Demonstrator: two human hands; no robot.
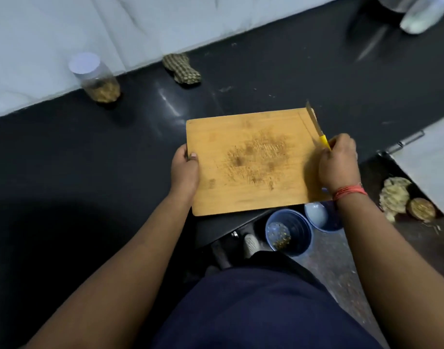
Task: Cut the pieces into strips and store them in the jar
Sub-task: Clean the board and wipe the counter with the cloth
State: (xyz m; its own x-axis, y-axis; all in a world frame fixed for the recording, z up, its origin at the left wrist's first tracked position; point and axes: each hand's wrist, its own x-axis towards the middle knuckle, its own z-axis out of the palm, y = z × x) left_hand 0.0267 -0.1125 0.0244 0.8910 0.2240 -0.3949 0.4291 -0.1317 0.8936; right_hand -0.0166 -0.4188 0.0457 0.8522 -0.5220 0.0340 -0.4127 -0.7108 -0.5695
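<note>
Wooden board held in both hands, no pieces on it, jar far off to the left.

I see my left hand [185, 170] gripping the left edge of the cutting board [251, 162], thumb on top and fingers curled under. My right hand [338, 163] holds the right edge, and its fingers are also closed round the yellow handle of the knife [316, 129], whose blade points away from me along that edge. The board top is bare, with only old cut marks and crumbs. The jar [96, 78] stands on the dark worktop [266, 79] by the wall, lid on, with some bits inside, up and to the left of the board, so my left hand is the nearer one. I think a patterned thing [182, 69] near the jar may be a cloth.
</note>
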